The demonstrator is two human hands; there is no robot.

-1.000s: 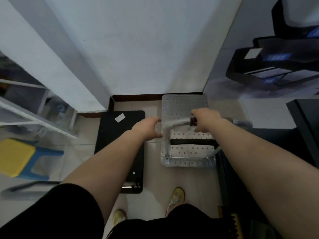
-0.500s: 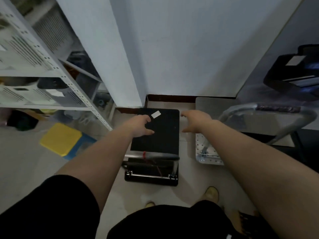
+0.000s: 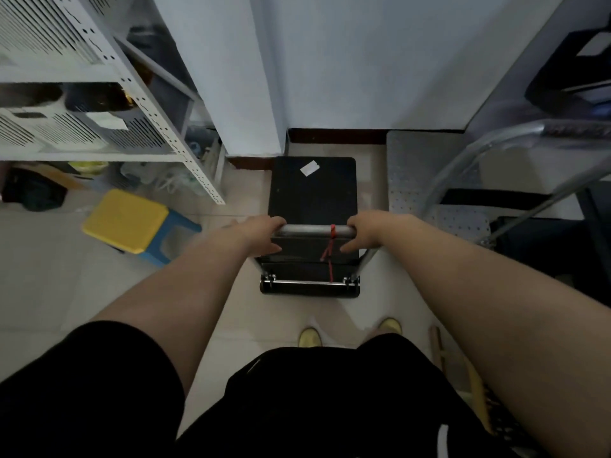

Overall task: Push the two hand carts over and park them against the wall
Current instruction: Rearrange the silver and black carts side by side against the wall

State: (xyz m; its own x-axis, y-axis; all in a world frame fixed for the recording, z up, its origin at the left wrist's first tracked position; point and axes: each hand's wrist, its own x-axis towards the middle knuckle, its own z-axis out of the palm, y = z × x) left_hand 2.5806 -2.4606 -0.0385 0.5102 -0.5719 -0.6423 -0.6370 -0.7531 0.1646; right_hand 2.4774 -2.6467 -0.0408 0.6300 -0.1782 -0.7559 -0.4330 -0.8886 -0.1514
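A black hand cart (image 3: 312, 196) stands on the floor in front of me, its far end close to the white wall (image 3: 363, 61). A red cord hangs from its metal handle bar (image 3: 310, 230). My left hand (image 3: 261, 234) grips the bar's left end and my right hand (image 3: 365, 231) grips its right end. To the right, a silver perforated hand cart (image 3: 410, 173) stands with its far edge at the wall, its curved handle (image 3: 489, 143) free of my hands.
A white metal shelf rack (image 3: 158, 120) with boxes stands at the left. A yellow and blue stool (image 3: 132, 223) sits on the floor beside it. Dark equipment (image 3: 575, 61) is at the upper right. A broom (image 3: 463, 375) lies near my feet.
My hands let go of the silver cart's handle, moved left and took hold of the black cart's handle bar. The view has shifted left with them.
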